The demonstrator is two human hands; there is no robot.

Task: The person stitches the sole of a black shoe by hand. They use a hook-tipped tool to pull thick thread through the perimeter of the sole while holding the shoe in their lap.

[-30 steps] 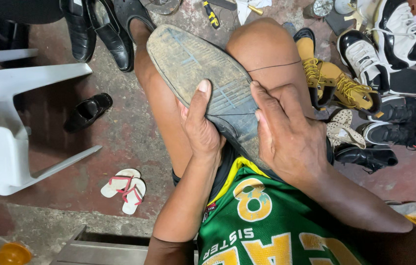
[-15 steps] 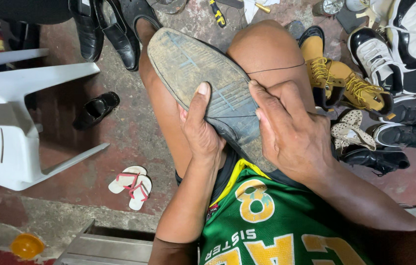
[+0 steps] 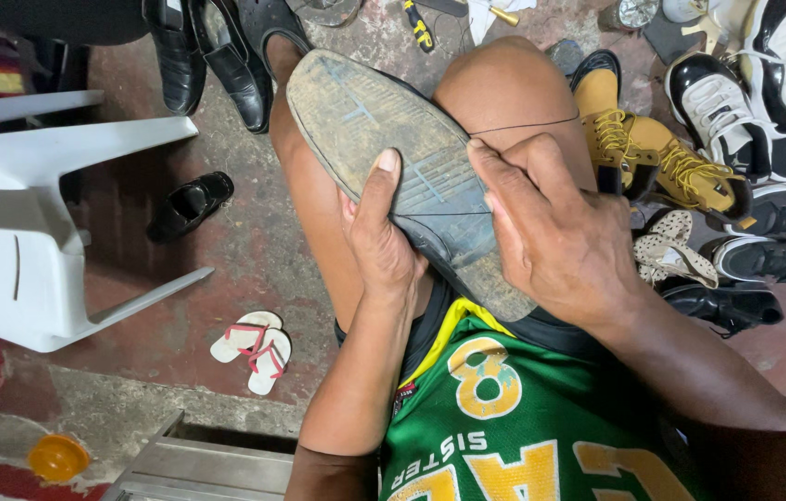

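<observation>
A worn black shoe (image 3: pixel 384 148) lies sole-up across my knees, its dusty sole facing the camera. My left hand (image 3: pixel 376 243) grips the shoe's near edge from the left, thumb pressed flat on the sole. My right hand (image 3: pixel 555 237) rests on the heel end at the right, fingers curled, with a thin dark thread (image 3: pixel 528 125) running taut from it across my right knee. Whether a needle is held is hidden by the fingers.
A white plastic chair (image 3: pixel 31 223) stands at the left. Black dress shoes (image 3: pixel 207 60) lie at the top, a small black shoe (image 3: pixel 191 204) and tiny flip-flops (image 3: pixel 252 348) on the concrete floor. Tan boots (image 3: pixel 662 153) and sneakers (image 3: pixel 764 83) pile at the right.
The hands and shoe keep their hold. The view has shifted slightly, with the shoe sitting a little higher in the frame.
</observation>
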